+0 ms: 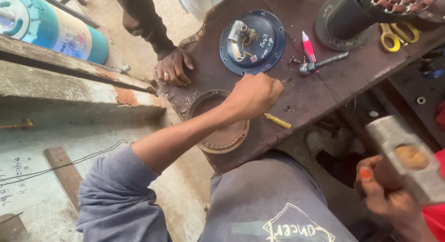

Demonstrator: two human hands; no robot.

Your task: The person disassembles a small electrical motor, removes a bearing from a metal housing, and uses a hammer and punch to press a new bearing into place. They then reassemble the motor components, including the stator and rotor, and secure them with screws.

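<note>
My left grip is clenched around a yellow-handled screwdriver on the brown bench, while my right grip grasps a hammer.

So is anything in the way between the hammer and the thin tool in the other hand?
Nothing visible. The right hand holds the hammer beside the table, with open space toward the thin tool in the left hand. A yellow screwdriver lies flat near that fist.
</note>
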